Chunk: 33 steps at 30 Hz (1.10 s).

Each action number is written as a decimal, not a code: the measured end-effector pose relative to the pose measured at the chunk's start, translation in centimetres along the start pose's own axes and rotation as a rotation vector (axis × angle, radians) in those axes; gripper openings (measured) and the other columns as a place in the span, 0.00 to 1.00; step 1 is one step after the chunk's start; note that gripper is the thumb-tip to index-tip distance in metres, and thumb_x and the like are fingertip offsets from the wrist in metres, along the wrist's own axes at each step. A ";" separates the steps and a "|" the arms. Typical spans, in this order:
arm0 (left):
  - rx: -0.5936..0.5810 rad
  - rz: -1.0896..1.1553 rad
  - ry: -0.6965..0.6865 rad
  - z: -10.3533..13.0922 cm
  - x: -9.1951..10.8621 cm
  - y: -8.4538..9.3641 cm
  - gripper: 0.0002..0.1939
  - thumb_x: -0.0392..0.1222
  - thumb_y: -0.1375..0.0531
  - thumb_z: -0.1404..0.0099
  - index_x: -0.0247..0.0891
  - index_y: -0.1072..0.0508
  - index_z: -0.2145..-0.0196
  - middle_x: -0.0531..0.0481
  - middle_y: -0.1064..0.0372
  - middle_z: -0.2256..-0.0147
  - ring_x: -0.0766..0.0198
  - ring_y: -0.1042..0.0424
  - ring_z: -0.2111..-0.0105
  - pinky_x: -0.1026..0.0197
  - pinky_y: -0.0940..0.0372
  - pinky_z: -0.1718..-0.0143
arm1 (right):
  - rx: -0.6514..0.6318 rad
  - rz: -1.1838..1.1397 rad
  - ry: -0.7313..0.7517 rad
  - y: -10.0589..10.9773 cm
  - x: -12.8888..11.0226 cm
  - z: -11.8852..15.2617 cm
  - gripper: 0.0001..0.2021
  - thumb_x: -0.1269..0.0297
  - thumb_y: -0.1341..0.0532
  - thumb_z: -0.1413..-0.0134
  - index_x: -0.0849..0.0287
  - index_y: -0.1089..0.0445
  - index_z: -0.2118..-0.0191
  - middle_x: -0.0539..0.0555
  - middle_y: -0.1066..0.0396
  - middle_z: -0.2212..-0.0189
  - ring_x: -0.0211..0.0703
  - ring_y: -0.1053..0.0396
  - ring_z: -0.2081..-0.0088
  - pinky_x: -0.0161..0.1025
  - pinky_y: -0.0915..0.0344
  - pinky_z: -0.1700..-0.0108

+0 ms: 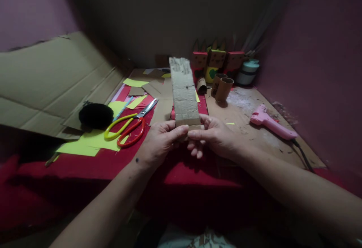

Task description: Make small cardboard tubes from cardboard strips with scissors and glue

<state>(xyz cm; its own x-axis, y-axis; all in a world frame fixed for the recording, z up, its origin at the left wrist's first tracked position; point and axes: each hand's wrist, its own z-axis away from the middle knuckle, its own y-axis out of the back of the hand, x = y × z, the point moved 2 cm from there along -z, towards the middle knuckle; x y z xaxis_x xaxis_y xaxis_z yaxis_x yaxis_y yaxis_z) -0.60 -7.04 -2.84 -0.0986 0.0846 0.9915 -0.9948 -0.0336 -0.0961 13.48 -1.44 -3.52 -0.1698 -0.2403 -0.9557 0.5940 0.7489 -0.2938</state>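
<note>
A long strip of cardboard is held up over the front of the red-covered table, its far end torn rough. My left hand grips the near end from the left, thumb on top. From the right, my right hand pinches the same near end, which has a crease across it; some of its fingers curl beneath. Left of my hands lie scissors with one yellow and one red handle, blades partly apart. A pink glue gun rests on its side to the right.
Yellow paper pieces and a black fuzzy ball are at left, before a large cardboard sheet. Cardboard tubes, decorated boxes and a light-blue container stand behind. A cardboard board covers the table's right side.
</note>
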 end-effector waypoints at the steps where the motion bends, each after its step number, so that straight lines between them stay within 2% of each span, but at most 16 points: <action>1: 0.002 0.025 0.021 -0.1 -0.1 0.1 0.13 0.48 0.35 0.42 0.34 0.27 0.74 0.52 0.34 0.81 0.72 0.42 0.83 0.67 0.51 0.81 | -0.014 -0.010 -0.006 0.1 0.0 0.0 0.17 0.64 0.34 0.48 0.60 0.36 0.54 0.50 0.26 0.79 0.38 0.28 0.80 0.31 0.28 0.79; 5: -0.052 0.000 0.099 0.0 -0.2 0.0 0.20 0.55 0.38 0.40 0.34 0.27 0.76 0.51 0.33 0.81 0.73 0.45 0.85 0.67 0.55 0.84 | 0.006 -0.012 0.008 0.4 0.0 0.1 0.14 0.63 0.35 0.45 0.60 0.36 0.55 0.50 0.27 0.80 0.37 0.29 0.82 0.30 0.30 0.82; 8: -0.131 -0.019 0.120 0.1 -0.1 -0.2 0.15 0.50 0.36 0.41 0.33 0.26 0.75 0.50 0.31 0.79 0.73 0.43 0.84 0.67 0.54 0.83 | 0.018 0.001 0.014 0.4 -0.1 0.2 0.14 0.63 0.35 0.45 0.59 0.36 0.56 0.49 0.27 0.81 0.36 0.30 0.83 0.29 0.31 0.82; 11: -0.095 0.008 0.094 0.1 -0.1 -0.2 0.12 0.45 0.35 0.43 0.33 0.27 0.76 0.52 0.34 0.81 0.74 0.45 0.84 0.68 0.55 0.84 | 0.025 0.012 0.015 0.2 -0.1 0.3 0.15 0.62 0.36 0.45 0.59 0.37 0.54 0.48 0.28 0.81 0.36 0.30 0.83 0.29 0.32 0.83; 15: -0.052 -0.023 0.087 0.1 -0.2 -0.1 0.14 0.46 0.35 0.43 0.34 0.28 0.78 0.55 0.39 0.85 0.75 0.48 0.86 0.70 0.56 0.86 | 0.017 0.024 0.027 0.2 -0.2 0.2 0.16 0.61 0.36 0.44 0.59 0.37 0.53 0.47 0.28 0.81 0.36 0.30 0.83 0.29 0.32 0.83; 19: -0.077 -0.029 0.163 0.2 -0.3 0.2 0.16 0.49 0.35 0.42 0.34 0.28 0.78 0.54 0.37 0.82 0.75 0.45 0.86 0.71 0.53 0.87 | 0.063 0.085 0.035 0.2 -0.3 0.3 0.14 0.61 0.37 0.44 0.58 0.38 0.54 0.47 0.28 0.80 0.36 0.31 0.83 0.30 0.31 0.82; 22: -0.020 -0.029 0.178 0.4 -0.3 0.5 0.15 0.48 0.34 0.43 0.34 0.27 0.77 0.55 0.36 0.82 0.75 0.43 0.85 0.72 0.52 0.86 | 0.070 0.097 0.046 0.3 -0.3 0.3 0.15 0.62 0.36 0.45 0.58 0.38 0.54 0.46 0.28 0.80 0.36 0.31 0.83 0.31 0.31 0.83; 26: 0.014 -0.027 0.163 0.5 -0.3 0.4 0.15 0.48 0.33 0.44 0.34 0.28 0.77 0.53 0.33 0.81 0.75 0.41 0.84 0.73 0.52 0.85 | 0.006 0.044 0.026 0.4 -0.2 0.2 0.14 0.64 0.32 0.50 0.60 0.34 0.60 0.50 0.27 0.78 0.37 0.29 0.80 0.31 0.30 0.80; 30: -0.010 -0.073 0.132 0.4 -0.2 0.1 0.20 0.55 0.37 0.41 0.33 0.27 0.76 0.50 0.31 0.80 0.73 0.40 0.84 0.70 0.48 0.85 | 0.004 0.016 -0.043 0.7 -0.1 0.0 0.13 0.68 0.33 0.53 0.61 0.33 0.61 0.50 0.26 0.78 0.35 0.31 0.82 0.27 0.35 0.84; 33: -0.031 -0.058 0.065 0.0 -0.1 -0.1 0.15 0.51 0.34 0.44 0.33 0.25 0.71 0.49 0.28 0.78 0.70 0.37 0.83 0.68 0.45 0.83 | 0.022 0.038 -0.041 0.4 -0.1 0.0 0.15 0.70 0.34 0.55 0.60 0.35 0.59 0.47 0.28 0.81 0.35 0.33 0.84 0.27 0.37 0.86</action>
<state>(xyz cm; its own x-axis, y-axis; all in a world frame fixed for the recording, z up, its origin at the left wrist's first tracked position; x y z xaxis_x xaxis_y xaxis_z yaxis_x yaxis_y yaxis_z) -0.53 -7.06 -2.89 -0.0409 0.1504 0.9878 -0.9991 0.0045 -0.0420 13.75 -1.13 -3.51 -0.1147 -0.2372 -0.9647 0.6164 0.7446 -0.2564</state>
